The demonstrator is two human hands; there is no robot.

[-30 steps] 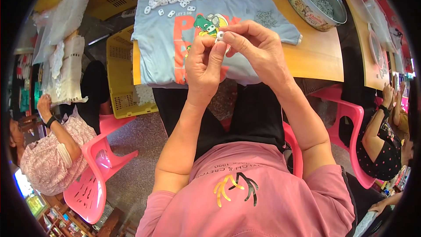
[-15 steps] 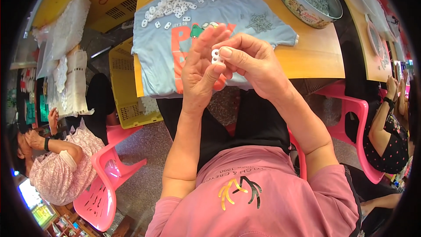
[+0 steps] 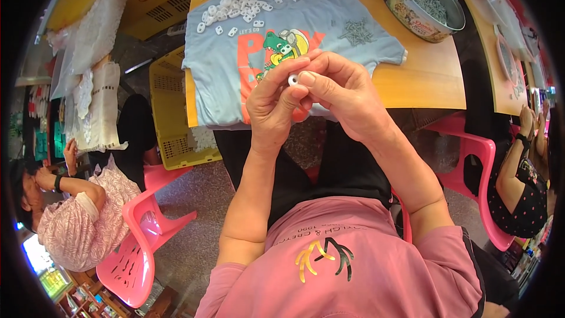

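The pink shirt (image 3: 376, 247) of the person sat at 6 o'clock from the hands, and both bare forearms ran up from it to meet at the table's near edge. The left hand (image 3: 272, 101) was curled, its thumb and forefinger drawn in to a narrow pinch on the left side of a small white piece (image 3: 293, 80). The right hand (image 3: 350, 94) closed on the same piece from about 3 o'clock, its thumb covering the right edge. So the piece lay right at the fingertips, between the two pinches, a round hole facing up; its underside was hidden by fingers.

Beyond the hands a blue T-shirt (image 3: 212, 71), printed with a green crocodile, lay spread on a wooden table (image 3: 432, 85). On the cloth, a heap of loose white pieces (image 3: 238, 3) rested at 11 o'clock, and a small pile of grey screws (image 3: 357, 32) at between 1 and 2. A round tin (image 3: 410, 21), full of similar grey bits, stood on the wood at 2 o'clock. A yellow crate (image 3: 191, 160) sat beside the table at 9.

Farther off, pink chairs (image 3: 486, 153) stood at 4 and 8 o'clock, with a co-worker in a patterned top (image 3: 88, 224) at 8 and another in a dark spotted top (image 3: 513, 212) at 4
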